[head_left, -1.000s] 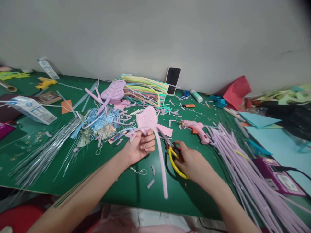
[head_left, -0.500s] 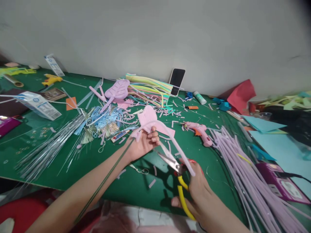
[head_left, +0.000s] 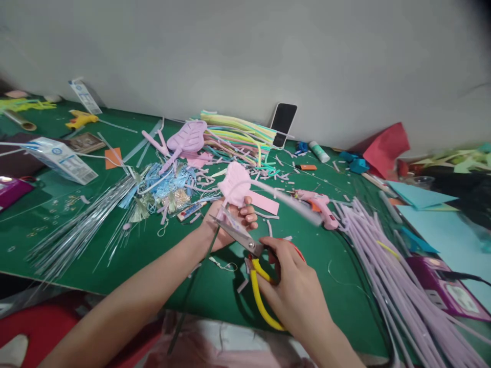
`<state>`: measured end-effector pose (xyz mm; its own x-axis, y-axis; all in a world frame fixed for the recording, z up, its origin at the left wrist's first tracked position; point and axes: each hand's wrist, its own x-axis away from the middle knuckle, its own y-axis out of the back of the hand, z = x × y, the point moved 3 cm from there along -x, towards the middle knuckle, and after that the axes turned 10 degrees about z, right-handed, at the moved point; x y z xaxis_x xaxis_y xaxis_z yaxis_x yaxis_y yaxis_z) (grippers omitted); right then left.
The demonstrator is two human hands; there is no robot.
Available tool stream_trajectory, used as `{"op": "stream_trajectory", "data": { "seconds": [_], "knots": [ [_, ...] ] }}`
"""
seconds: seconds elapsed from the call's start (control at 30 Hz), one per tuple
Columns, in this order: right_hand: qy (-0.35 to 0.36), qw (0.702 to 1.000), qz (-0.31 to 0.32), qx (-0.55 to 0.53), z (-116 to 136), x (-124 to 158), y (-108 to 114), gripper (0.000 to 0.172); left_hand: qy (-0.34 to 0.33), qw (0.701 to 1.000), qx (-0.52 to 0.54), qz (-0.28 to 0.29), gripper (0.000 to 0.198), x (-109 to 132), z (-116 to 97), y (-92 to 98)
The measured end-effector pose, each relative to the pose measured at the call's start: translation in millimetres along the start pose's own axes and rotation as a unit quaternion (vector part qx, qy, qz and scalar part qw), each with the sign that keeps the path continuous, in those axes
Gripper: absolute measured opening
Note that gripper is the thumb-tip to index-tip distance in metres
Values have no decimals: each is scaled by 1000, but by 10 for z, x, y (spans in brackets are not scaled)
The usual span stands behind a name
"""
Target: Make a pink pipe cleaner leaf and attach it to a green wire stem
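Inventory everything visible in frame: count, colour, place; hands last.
Scalloped piece: one, pink, centre
Scissors: one, yellow-and-red handles, centre
Stems: many, lilac right, multicoloured back
Glue guns: two, pink right, yellow left
Leaf shape: one, lilac, left of centre
Tassels: many, mainly blue, left of centre
Strands: many, silvery, left
Cartons: two, white-and-blue, left
Phone: one, dark-screened, back
Sheets: several, red and blue, right
Boxes: two, purple, either side
Card: one, orange, left
Scraps: uncountable, mostly lilac, scattered
Table: one, green, underneath
Wall: one, grey, behind
Left hand: one, bare, holding scalloped piece
Right hand: one, bare, holding scissors
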<state>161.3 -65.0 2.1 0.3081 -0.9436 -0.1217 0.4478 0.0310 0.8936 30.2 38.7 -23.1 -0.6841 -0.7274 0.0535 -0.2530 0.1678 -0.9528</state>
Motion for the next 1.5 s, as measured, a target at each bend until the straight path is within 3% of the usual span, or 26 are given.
{"op": "stream_trajectory", "data": {
  "seconds": [0.23, 0.6, 1.17, 1.5],
  "knots": [
    [3, 1000, -17, 17, -16, 95, 20, 31, -8, 1000, 3, -13, 19, 35, -52, -97],
    [64, 997, -10, 42, 116, -106, 4, 33, 13, 999, 3, -30, 20, 34, 53, -103],
    [113, 974, -61, 186, 73, -143, 29, 31, 23, 999, 6, -47, 27, 25, 62, -75],
    [163, 956, -13, 244, 20, -247, 54, 20, 26, 999, 12, -41, 21, 7, 80, 1]
  ]
}}
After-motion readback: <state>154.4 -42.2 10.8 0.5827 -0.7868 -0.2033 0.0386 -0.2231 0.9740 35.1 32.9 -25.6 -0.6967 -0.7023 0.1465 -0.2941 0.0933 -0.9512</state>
